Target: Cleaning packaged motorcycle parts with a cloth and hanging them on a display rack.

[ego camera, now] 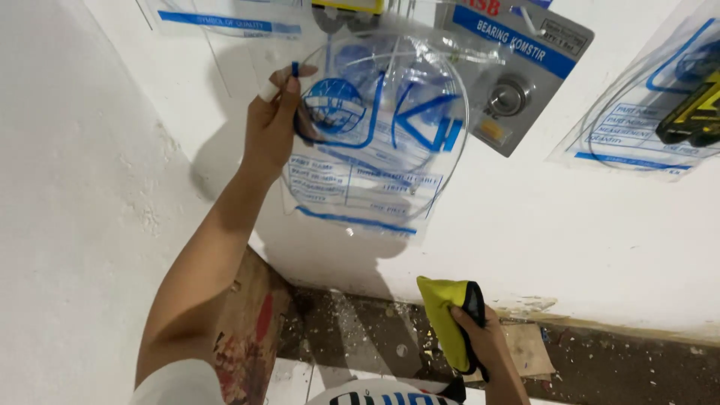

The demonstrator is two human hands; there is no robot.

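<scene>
My left hand (271, 124) is raised against the white wall and grips the left edge of a clear plastic bag (379, 135) with blue print that hangs there; a coiled cable shows inside it. Low down, my right hand (480, 341) is closed on a yellow cloth with a black edge (448, 319), held apart from the wall.
More packages hang on the wall: a grey carded pack with a metal bearing (517, 79) to the right, another clear blue-printed bag (645, 105) at far right, one (225, 22) at top left. A paint-stained wooden board (251, 326) and debris-strewn floor (600, 360) lie below.
</scene>
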